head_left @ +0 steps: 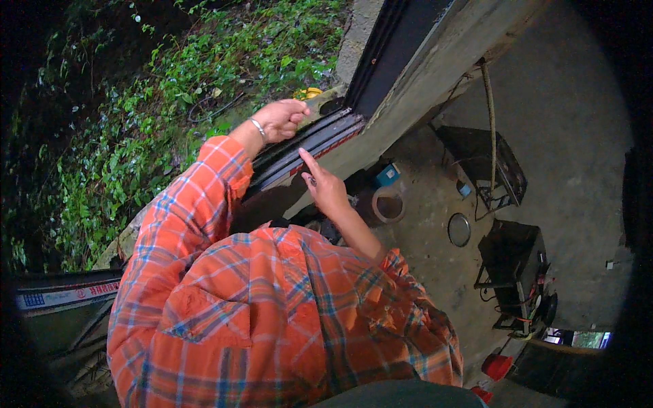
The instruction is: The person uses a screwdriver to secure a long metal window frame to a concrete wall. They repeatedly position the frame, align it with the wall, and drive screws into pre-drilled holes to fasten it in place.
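Leaning over the sill, working on the window frame [309, 146] set in the wall [435, 75]: stiff, heavy, fixed metal track, probably best held along its outer edge. Left hand [280, 120] curled narrow on the rail; right hand [325, 187] open, forefinger pressed to it.

Concrete floor [585, 136], grey and bare in patches. On it: two dark box-shaped machines [513, 262] with cables, one beyond the other; a round metal lid [459, 230] lying flat between them; a brown ring-shaped roll [388, 205] near the wall; a red container [497, 366] at the lower edge.
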Demonstrator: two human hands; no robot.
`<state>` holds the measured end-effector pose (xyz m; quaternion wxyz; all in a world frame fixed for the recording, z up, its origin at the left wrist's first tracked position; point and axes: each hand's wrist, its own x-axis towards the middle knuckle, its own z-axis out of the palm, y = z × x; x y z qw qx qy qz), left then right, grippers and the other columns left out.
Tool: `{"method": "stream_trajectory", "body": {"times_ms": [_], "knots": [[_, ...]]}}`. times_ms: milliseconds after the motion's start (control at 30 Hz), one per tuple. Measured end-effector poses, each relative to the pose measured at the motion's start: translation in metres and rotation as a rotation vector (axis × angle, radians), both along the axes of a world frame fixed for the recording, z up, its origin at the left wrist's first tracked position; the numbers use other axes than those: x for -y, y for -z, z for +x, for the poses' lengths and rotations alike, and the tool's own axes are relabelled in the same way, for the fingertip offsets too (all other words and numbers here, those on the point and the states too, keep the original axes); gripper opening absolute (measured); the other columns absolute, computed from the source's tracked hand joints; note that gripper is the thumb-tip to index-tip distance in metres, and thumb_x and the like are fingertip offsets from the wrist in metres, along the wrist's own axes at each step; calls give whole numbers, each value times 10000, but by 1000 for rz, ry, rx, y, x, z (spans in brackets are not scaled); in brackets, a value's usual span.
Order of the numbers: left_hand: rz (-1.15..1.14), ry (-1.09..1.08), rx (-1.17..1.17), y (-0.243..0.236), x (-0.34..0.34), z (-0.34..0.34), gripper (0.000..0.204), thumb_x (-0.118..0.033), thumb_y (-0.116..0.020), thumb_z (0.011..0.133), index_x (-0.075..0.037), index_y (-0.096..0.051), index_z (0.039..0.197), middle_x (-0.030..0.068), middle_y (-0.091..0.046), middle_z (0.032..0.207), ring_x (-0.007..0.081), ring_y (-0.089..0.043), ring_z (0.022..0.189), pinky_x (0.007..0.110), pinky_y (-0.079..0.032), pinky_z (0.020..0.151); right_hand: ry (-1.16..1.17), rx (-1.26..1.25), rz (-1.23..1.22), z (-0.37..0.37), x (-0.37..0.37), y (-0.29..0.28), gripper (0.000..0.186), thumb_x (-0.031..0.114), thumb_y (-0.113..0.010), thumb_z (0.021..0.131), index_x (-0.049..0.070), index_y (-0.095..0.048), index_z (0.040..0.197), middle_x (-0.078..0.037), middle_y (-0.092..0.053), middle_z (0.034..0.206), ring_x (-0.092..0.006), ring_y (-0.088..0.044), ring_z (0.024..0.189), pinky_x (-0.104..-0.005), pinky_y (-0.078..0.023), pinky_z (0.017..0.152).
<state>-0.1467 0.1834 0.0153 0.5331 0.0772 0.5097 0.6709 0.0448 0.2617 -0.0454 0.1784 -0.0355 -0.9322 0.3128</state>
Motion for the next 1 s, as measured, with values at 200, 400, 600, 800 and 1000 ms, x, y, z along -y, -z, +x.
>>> {"method": "stream_trajectory", "body": {"times_ms": [200, 400, 600, 800, 1000], "knots": [[-466, -335, -1233, 12, 42, -25, 159, -172, -471, 815, -49, -538, 741, 112, -556, 607, 218, -531, 491, 333, -399, 405, -10, -26, -10, 0, 3, -3, 566, 122, -568, 787, 266, -327, 1277, -141, -587, 953, -350, -562, 710, -396, -452, 565], [-932, -16, -1827, -23, 41, 13, 106, -118, -474, 747, -36, -502, 809, 187, -598, 712, 334, -597, 687, 434, -476, 573, -20, -34, -10, 0, -2, 4, 581, 117, -571, 782, 266, -315, 1282, -141, -586, 961, -354, -562, 732, -401, -453, 573], [-802, 453, -2057, -21, 47, 28, 121, -110, -503, 708, -52, -535, 810, 144, -591, 661, 326, -596, 633, 422, -480, 542, -7, 11, 43, 0, -1, 3, 600, 103, -574, 775, 267, -307, 1286, -145, -590, 934, -354, -562, 722, -406, -451, 564], [-791, 758, -2080, -15, 57, 36, 102, -121, -521, 706, -70, -563, 783, 151, -590, 670, 320, -597, 667, 419, -481, 563, -41, -18, 1, 1, -2, 1, 611, 90, -570, 770, 271, -304, 1289, -143, -593, 919, -349, -561, 700, -401, -450, 557], [-808, 460, -2083, -52, 49, 18, 126, -138, -469, 768, -68, -548, 838, 156, -580, 665, 334, -586, 642, 432, -469, 549, -42, -49, -30, 1, -1, 0, 611, 88, -568, 770, 273, -304, 1290, -144, -592, 913, -345, -560, 692, -398, -447, 553]]}}
